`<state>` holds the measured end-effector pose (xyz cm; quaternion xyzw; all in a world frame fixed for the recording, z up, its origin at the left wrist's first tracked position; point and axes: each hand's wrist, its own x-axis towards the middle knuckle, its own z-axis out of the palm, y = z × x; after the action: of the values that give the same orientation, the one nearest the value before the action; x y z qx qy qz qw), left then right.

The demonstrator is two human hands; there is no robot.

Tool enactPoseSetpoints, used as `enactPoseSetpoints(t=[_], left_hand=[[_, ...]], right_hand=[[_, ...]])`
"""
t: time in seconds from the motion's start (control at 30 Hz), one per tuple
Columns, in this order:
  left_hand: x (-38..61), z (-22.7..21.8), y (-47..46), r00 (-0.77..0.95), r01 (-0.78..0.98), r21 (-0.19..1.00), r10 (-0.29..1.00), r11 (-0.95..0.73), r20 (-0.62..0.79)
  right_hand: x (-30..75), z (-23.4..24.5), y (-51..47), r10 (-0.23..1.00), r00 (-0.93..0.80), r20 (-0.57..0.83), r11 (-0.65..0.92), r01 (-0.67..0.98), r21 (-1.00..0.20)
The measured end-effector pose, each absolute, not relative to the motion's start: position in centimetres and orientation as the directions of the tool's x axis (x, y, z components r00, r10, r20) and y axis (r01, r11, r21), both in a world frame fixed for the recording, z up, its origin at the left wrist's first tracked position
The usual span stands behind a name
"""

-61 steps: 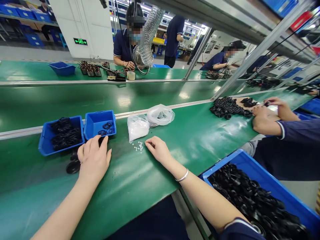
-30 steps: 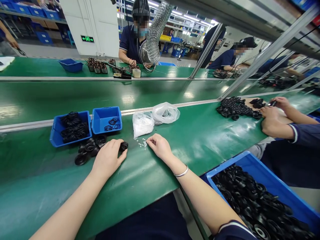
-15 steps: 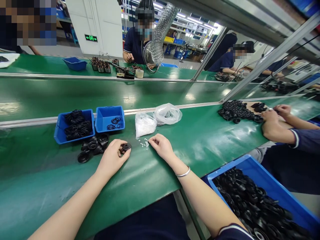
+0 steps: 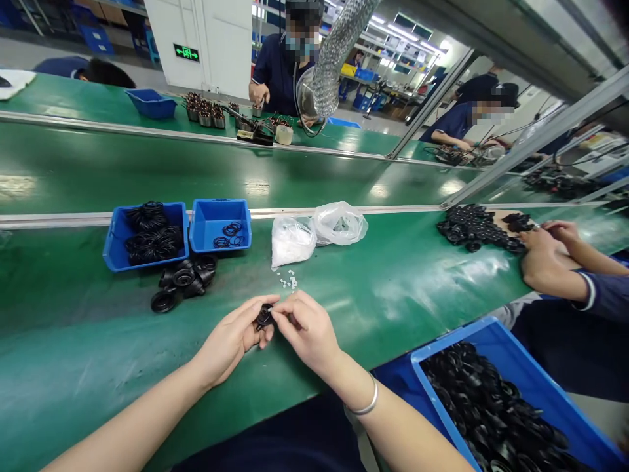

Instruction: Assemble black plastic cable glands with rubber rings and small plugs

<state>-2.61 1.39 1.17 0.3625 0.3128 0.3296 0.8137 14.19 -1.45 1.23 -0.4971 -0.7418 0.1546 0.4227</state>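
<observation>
My left hand (image 4: 230, 341) grips a small round black part (image 4: 264, 317) above the near edge of the green bench. My right hand (image 4: 307, 331) meets it from the right, thumb and finger pinched against the part; whatever they pinch is too small to make out. Just beyond the hands lie several tiny white pieces (image 4: 288, 280) in front of a white plastic bag (image 4: 291, 240). A small heap of black round parts (image 4: 184, 282) lies to the left.
Two blue bins stand at the back left, one full of black rings (image 4: 145, 236), one nearly bare (image 4: 220, 226). A clear bag (image 4: 341, 223) lies beside the white one. A large blue crate of black parts (image 4: 496, 400) is at my right. A co-worker's hands (image 4: 543, 252) work at another pile.
My left hand took one black part from the heap and brought it toward me. My right hand left the white pieces and joined it at the part.
</observation>
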Motion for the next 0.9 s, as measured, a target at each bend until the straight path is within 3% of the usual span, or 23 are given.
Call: enactPoseSetpoints(t=[0.13, 0.27, 0.37, 0.5, 0.7, 0.83, 0.9], left_hand=[[-3.0, 0.8, 1.3, 0.579, -0.173, 0.881, 0.769, 0.439, -0.27], [-3.2, 0.6, 1.4, 0.581, 0.079, 0.98, 0.79, 0.185, -0.196], [-3.2, 0.5, 1.4, 0.597, 0.205, 0.979, 0.791, 0.013, -0.135], [-3.0, 0.1, 1.1, 0.609, 0.271, 0.959, 0.787, -0.085, -0.103], [-3.0, -0.1, 1.1, 0.619, 0.303, 0.939, 0.783, -0.166, -0.061], [-2.9, 0.0, 1.4, 0.645, 0.197, 0.978, 0.76, -0.074, -0.073], [-2.8, 0.0, 1.5, 0.656, 0.118, 0.992, 0.747, 0.043, -0.111]], right_hand=[[13.6, 0.4, -1.7, 0.822, -0.263, 0.506, 0.518, 0.716, -0.469], [13.6, 0.4, -1.9, 0.805, -0.338, 0.489, 0.525, 0.789, -0.32], [13.6, 0.7, -2.1, 0.785, -0.398, 0.475, 0.536, 0.822, -0.196], [13.8, 0.9, -1.9, 0.739, -0.516, 0.432, 0.602, 0.794, -0.082], [13.9, 0.6, -1.7, 0.751, -0.527, 0.397, 0.621, 0.769, -0.154], [15.8, 0.8, -0.6, 0.809, -0.435, 0.396, 0.58, 0.699, -0.417], [18.1, 0.9, 0.9, 0.867, -0.283, 0.41, 0.478, 0.704, -0.524]])
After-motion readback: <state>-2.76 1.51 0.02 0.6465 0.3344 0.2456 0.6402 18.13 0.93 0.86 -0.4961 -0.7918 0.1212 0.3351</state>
